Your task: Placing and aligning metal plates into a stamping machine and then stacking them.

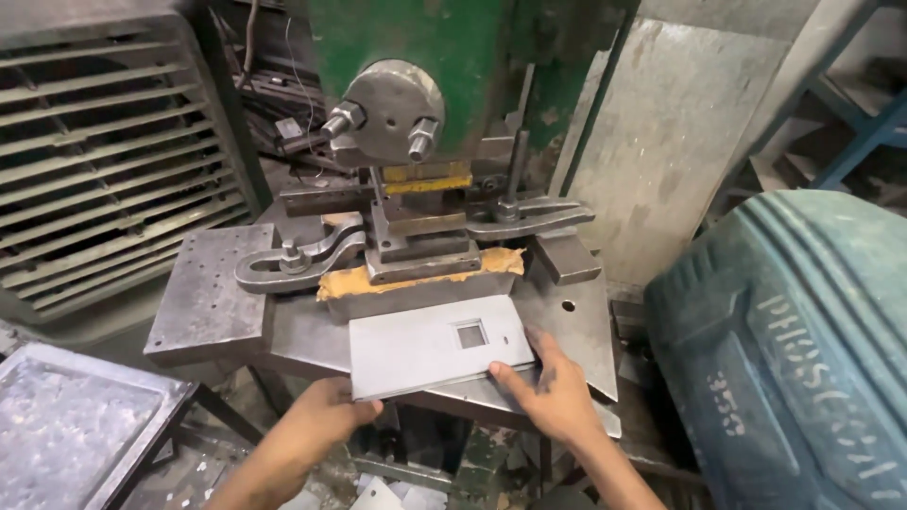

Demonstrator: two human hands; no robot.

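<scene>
A flat grey metal sheet (425, 349) with a small square cut-out lies on the bed (586, 326) of a green press machine (416, 57), its far edge against the die block (416, 283). My left hand (326, 416) grips the sheet's near left corner. At the near right edge my right hand (553, 392) holds the sheet, fingers along its side. The press ram (392, 113) with two bolts hangs above the die.
Two curved steel clamps (293, 260) hold the die down. A louvred metal panel (104, 151) stands at left. A grey metal tray (76, 425) sits at lower left. A large blue-green ribbed drum (794, 349) fills the right side.
</scene>
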